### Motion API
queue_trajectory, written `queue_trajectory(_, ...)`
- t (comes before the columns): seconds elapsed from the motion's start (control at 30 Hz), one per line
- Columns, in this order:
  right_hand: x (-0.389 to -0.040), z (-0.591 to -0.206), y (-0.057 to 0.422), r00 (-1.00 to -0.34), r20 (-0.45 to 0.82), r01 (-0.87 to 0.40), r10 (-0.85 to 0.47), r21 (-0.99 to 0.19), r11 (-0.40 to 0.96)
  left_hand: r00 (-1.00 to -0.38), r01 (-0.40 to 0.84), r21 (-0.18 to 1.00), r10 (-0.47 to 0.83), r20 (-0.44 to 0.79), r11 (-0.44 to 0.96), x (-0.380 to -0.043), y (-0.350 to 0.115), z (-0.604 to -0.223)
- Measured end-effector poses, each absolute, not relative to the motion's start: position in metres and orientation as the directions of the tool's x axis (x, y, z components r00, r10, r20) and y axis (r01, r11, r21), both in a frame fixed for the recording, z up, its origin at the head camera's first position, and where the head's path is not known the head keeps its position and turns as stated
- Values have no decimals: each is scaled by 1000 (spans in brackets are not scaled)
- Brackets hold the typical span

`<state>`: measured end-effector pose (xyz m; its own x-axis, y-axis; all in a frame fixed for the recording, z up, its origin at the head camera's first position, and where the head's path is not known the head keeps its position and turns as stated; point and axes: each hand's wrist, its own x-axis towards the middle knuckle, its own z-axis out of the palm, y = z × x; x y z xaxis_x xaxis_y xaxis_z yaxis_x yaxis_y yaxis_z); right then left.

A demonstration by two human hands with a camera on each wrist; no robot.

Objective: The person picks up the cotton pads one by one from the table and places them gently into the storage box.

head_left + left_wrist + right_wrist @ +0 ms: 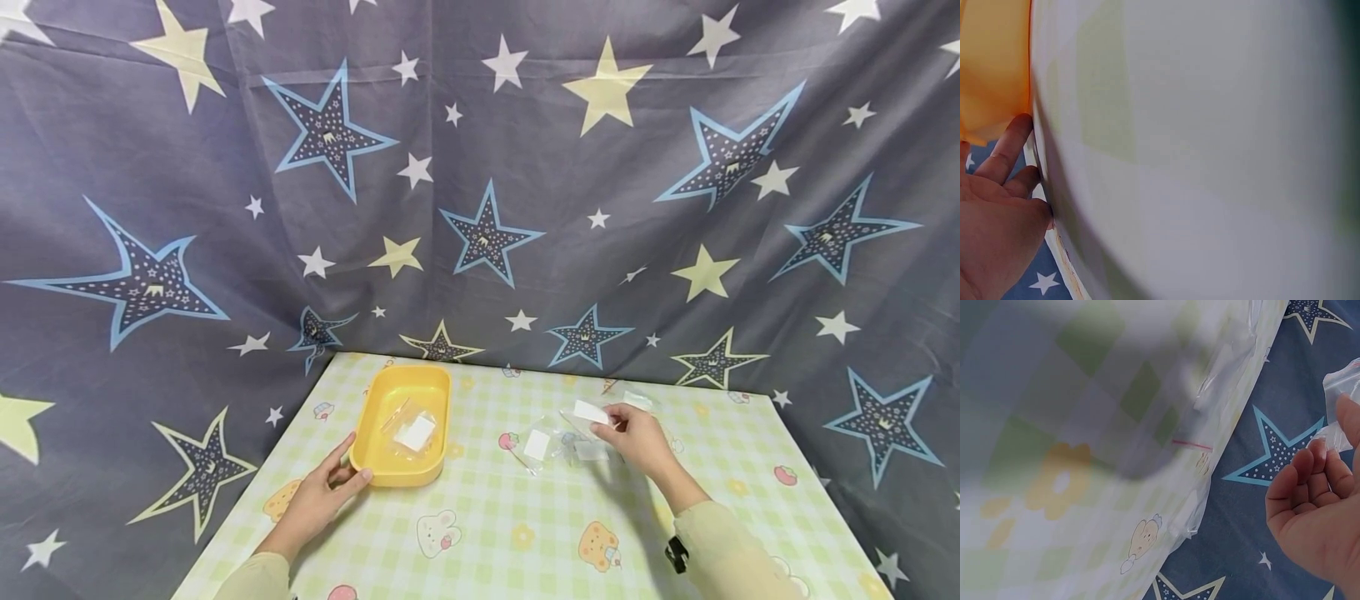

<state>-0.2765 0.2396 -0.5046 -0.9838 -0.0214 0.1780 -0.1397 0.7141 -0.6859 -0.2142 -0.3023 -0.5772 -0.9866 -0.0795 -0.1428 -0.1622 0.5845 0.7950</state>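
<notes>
My left hand (318, 504) rests against the near left corner of a yellow plastic tray (401, 479), thumb and fingers spread along its outside. In the left wrist view the forefinger touches the tray wall (994, 69). Inside the tray lie clear bags with a white label (415, 432). My right hand (637, 437) pinches a small clear zip bag (590, 412) with a white label and holds it above the table. Only part of that bag (1342, 384) shows in the right wrist view, between thumb and fingers.
More clear bags lie on the checked tablecloth: one with a white label (537, 444), another (591, 451) below the right hand, and one (637, 402) behind it. A dark blue star-patterned curtain (525, 300) hangs at the table's back edge.
</notes>
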Motion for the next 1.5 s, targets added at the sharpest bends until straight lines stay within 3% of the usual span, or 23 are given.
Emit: queue_trajectory(1.5,-286,-496,175,-975,182,-221,-128,-726,651,-989,-145,783,-82,-119,605,-213,-302,-577)
